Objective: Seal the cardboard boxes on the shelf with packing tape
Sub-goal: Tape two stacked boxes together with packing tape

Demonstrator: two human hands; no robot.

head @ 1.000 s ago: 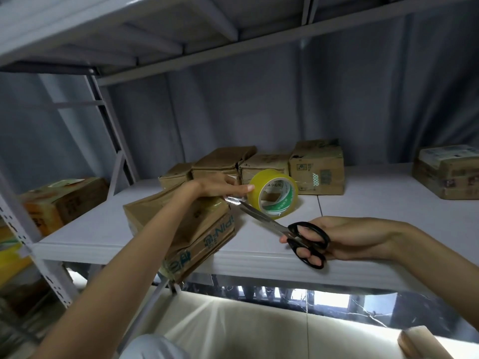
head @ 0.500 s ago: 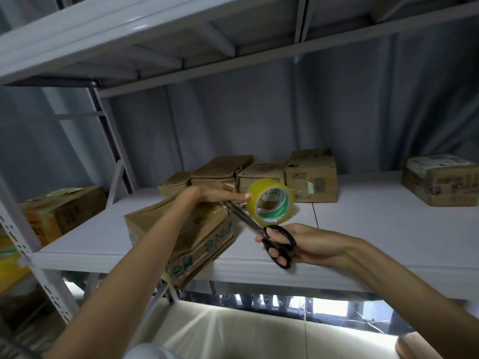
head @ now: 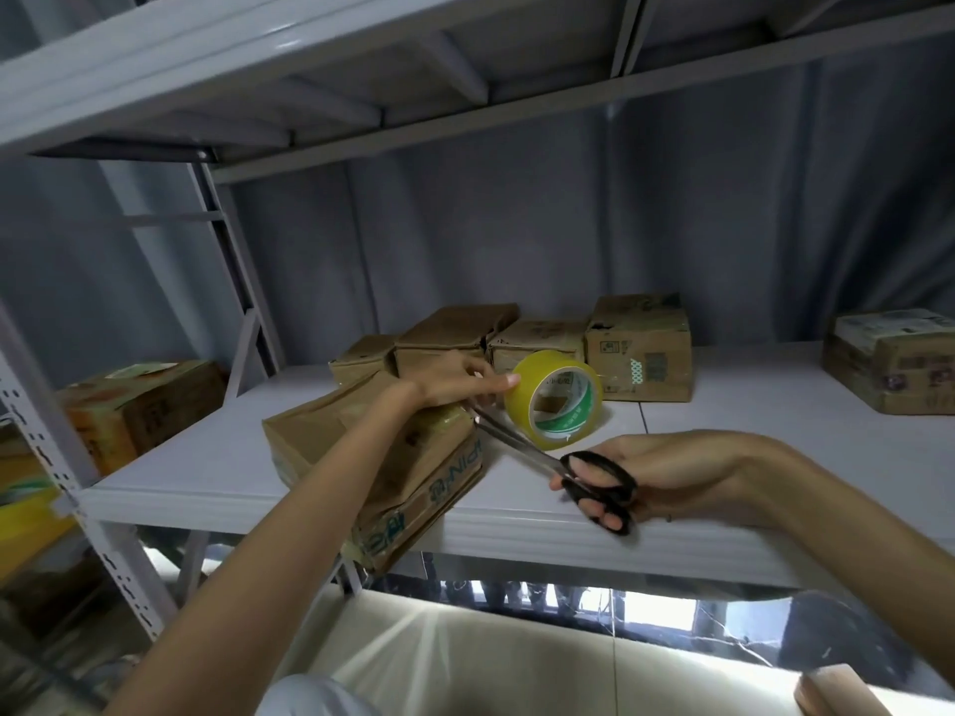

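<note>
Fingers of left hand (head: pixel 455 377) straight, touching tape roll (head: pixel 555 400); right hand (head: pixel 666 478) grips scissors (head: pixel 568 467).

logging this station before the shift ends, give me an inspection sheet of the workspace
surface: grey metal shelf board, boxes standing on it.
job's things: brown cardboard box with blue print at the front edge, overhanging it; yellow roll of packing tape on edge beside it; black-handled steel scissors, blades pointing at the gap between box and roll.
clutter: row of small brown cardboard boxes at the back; one taped box far right.
hands: left hand over the front box, fingertips at the roll; right hand grips the scissors' handles.
cables: nothing seen.
surroundings: grey curtain behind; upper shelf overhead.
</note>
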